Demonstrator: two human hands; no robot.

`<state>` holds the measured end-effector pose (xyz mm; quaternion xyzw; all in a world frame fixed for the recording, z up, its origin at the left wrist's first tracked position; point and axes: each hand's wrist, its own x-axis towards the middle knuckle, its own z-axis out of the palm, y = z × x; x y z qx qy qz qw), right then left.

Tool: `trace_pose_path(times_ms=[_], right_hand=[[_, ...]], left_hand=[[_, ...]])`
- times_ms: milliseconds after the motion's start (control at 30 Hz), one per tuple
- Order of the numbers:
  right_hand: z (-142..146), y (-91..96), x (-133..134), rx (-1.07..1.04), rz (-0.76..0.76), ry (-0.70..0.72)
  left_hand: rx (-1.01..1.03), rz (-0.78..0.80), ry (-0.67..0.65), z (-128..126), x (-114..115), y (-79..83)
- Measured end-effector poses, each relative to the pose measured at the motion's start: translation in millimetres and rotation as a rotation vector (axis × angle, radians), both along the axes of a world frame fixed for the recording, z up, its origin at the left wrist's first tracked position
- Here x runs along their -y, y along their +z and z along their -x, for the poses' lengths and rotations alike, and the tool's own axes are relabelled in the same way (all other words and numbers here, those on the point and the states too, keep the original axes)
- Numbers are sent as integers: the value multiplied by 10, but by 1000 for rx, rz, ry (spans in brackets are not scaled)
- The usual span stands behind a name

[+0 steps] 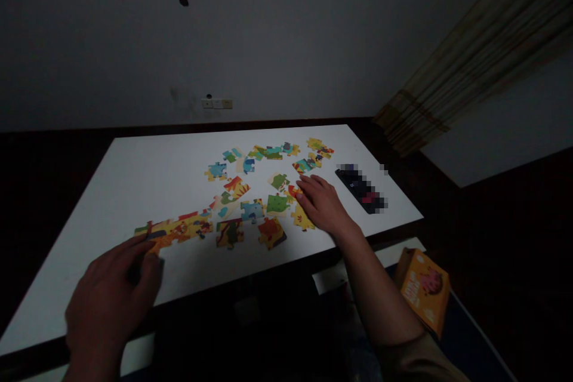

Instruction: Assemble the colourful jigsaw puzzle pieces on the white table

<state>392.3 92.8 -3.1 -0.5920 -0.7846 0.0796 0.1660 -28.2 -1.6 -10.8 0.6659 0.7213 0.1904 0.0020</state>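
Note:
Colourful jigsaw pieces (253, 209) lie scattered over a white table (147, 173). A joined strip of pieces (179, 230) sits at the near left. My left hand (111, 298) hovers at the near edge, fingers curled, fingertips touching the left end of that strip. My right hand (320, 203) lies flat on the table with fingers stretched out, fingertips on a red and yellow piece (293, 191). A yellow piece (301, 221) shows beside its thumb side.
A dark phone (360, 188) lies on the table right of my right hand. An orange puzzle box (423, 289) sits low at the right, off the table. Wall sockets (217, 103) and a curtain (470, 54) are behind. The room is dim.

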Motion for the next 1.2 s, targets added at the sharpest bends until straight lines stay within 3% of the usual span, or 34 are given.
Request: trace_pose_path(times_ms=[233, 467, 800, 1033, 1200], right_hand=[[22, -7, -76, 39, -64, -110], [22, -36, -74, 51, -37, -48], [66, 171, -15, -148, -19, 90], [37, 139, -20, -74, -117, -149], [-122, 197, -267, 101, -166, -289]], left_hand=[[-10, 6, -5, 19, -17, 4], [-39, 14, 4, 26, -8, -7], [-41, -27, -20, 29, -1, -10], [-70, -19, -15, 55, -11, -34], [-70, -90, -13, 39, -8, -31]])
